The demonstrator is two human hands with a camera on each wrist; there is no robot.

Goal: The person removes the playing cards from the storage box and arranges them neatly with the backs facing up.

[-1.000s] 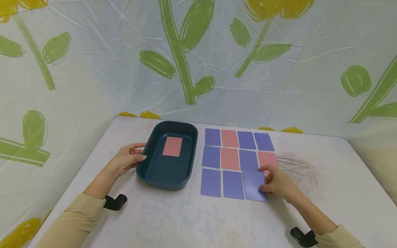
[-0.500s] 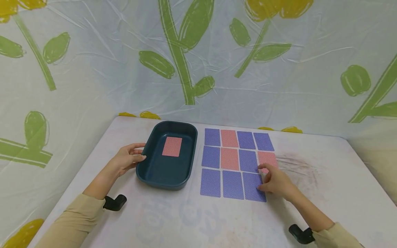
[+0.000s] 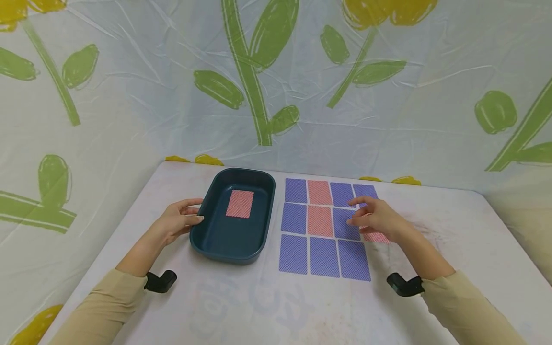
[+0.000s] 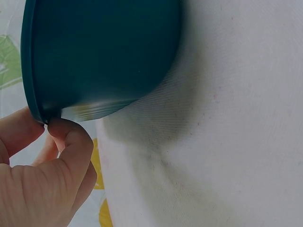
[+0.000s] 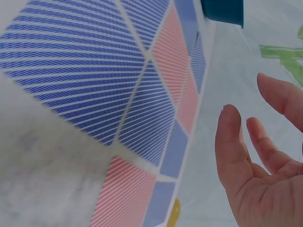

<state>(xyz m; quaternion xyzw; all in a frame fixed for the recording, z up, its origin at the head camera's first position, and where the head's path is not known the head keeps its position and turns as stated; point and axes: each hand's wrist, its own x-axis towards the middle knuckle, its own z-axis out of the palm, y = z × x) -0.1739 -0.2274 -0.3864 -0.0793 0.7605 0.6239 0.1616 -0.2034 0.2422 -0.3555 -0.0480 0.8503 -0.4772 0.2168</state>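
My left hand [image 3: 176, 221] pinches the left rim of a dark teal rectangular dish [image 3: 228, 239]; in the left wrist view, thumb and fingers meet at the dish's lip. One red-backed playing card [image 3: 239, 203] lies inside. Over the right side of the card grid hovers my right hand [image 3: 381, 218], its fingers loosely bent and apart, holding nothing. Beneath it is a red-backed card [image 3: 377, 237], partly hidden. The right wrist view shows that red card [image 5: 124, 194] flat on the table, below and left of the raised fingers.
Blue-backed cards [image 3: 323, 257] and two more red-backed cards [image 3: 319, 220] lie face down in rows right of the dish. A white cloth [image 3: 302, 311] covers the table. Behind stands a flower-printed curtain [image 3: 172, 96]. Black devices [image 3: 161, 281] are strapped at both wrists.
The right hand has released the front-right blue card, which lies flat in its row, then lifted and moved back over the red card. My left hand has stayed at the dish.
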